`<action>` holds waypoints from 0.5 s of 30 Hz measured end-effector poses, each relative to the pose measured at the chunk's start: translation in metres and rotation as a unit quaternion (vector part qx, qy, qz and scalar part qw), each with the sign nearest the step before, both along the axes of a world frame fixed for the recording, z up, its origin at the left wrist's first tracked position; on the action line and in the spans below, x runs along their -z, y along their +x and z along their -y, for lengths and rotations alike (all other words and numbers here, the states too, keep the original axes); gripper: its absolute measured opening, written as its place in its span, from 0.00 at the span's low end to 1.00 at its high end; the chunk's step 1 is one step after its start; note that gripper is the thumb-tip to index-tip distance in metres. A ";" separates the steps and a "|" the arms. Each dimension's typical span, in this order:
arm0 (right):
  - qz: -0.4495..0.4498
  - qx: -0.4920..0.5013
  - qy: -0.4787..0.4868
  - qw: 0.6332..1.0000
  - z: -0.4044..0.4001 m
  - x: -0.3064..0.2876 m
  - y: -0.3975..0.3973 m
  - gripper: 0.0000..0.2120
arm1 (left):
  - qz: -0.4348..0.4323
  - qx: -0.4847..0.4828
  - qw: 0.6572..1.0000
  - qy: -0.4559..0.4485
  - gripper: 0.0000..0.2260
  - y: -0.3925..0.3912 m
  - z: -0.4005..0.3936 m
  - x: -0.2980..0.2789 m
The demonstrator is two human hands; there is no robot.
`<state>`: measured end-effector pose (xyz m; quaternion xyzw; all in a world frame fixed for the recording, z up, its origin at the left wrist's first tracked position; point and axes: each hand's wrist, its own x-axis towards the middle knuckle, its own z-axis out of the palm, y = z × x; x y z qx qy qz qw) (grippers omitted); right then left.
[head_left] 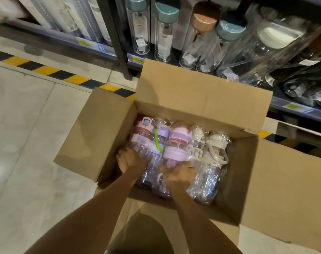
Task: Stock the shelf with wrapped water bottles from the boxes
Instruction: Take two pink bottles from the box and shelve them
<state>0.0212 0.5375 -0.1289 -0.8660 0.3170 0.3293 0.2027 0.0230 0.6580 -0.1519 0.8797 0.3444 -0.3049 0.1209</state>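
Fingers of the left hand are curling round the pink bottle at the box's left wall; the right hand is gripping the lilac bottle mid-row, probably to lift both at once. The shelf is standing beyond the box's far flap, carrying clear bottles. The box is sitting open on the floor so the wrapped row lies reachable. Shelf-edge tags are too blurred to read.
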 end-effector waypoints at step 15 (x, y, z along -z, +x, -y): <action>0.021 0.066 -0.041 0.997 -0.013 0.017 0.008 0.41 | 0.036 -0.181 0.960 -0.209 0.43 -0.006 -0.016 0.044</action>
